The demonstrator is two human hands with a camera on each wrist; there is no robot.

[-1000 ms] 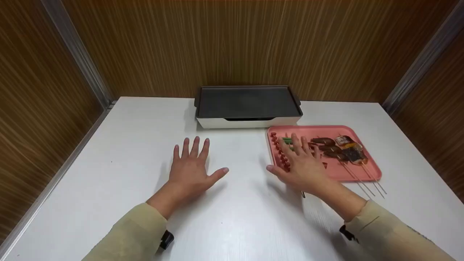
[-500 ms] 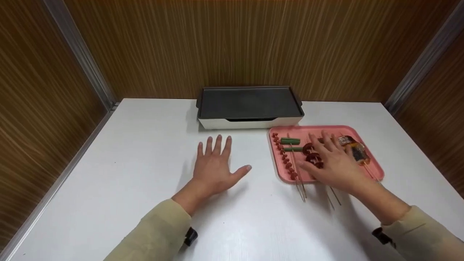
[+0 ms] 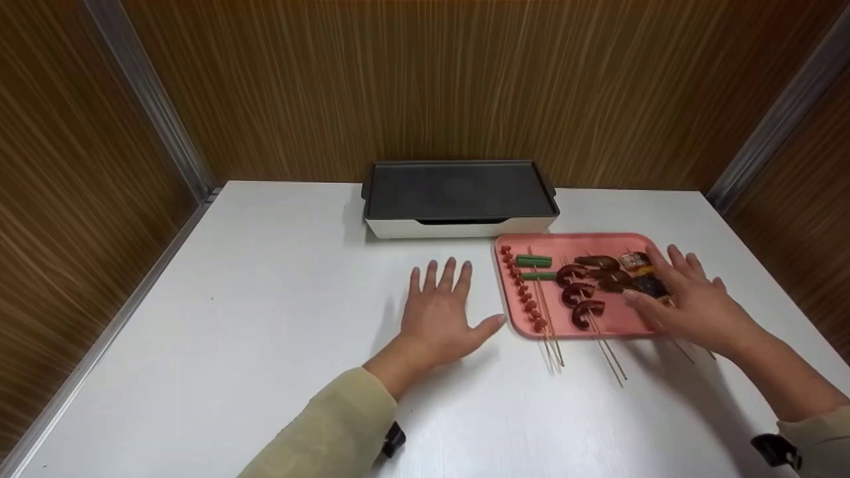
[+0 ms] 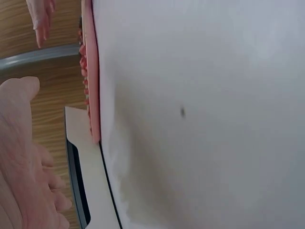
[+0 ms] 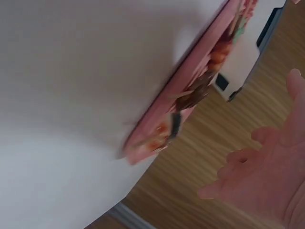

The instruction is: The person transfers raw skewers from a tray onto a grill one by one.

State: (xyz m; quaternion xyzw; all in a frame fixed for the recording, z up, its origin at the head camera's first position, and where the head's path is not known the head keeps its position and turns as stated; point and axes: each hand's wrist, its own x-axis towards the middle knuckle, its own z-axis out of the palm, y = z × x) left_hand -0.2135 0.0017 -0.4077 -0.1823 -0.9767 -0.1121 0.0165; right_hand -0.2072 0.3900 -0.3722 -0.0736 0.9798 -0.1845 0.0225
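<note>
My left hand [image 3: 438, 322] is spread palm down over the white table, just left of the pink tray [image 3: 614, 325], and holds nothing. In the left wrist view its shadow falls on the tabletop below. My right hand [image 3: 704, 309], also spread and holding nothing, hovers over the tray's right edge and hides part of it. On the tray lie skewers of small red pieces [image 3: 524, 292], green vegetable pieces [image 3: 534, 261], curled dark red pieces [image 3: 578, 295] and brown pieces [image 3: 601, 272]. A skewer with a dark and yellow piece [image 3: 641, 265] is partly behind my right fingers.
Behind the tray, a white electric griddle [image 3: 458, 229] with a flat black plate [image 3: 458, 189] stands near the table's back edge. Wood-grain panels [image 3: 425, 79] enclose the back and sides. Skewer sticks [image 3: 607, 355] jut over the tray's front rim. The white tabletop [image 3: 265, 279] extends left.
Both hands have swept to the right with fingers spread. The right hand has crossed over the tray to its right edge, uncovering the skewers on its left and middle.
</note>
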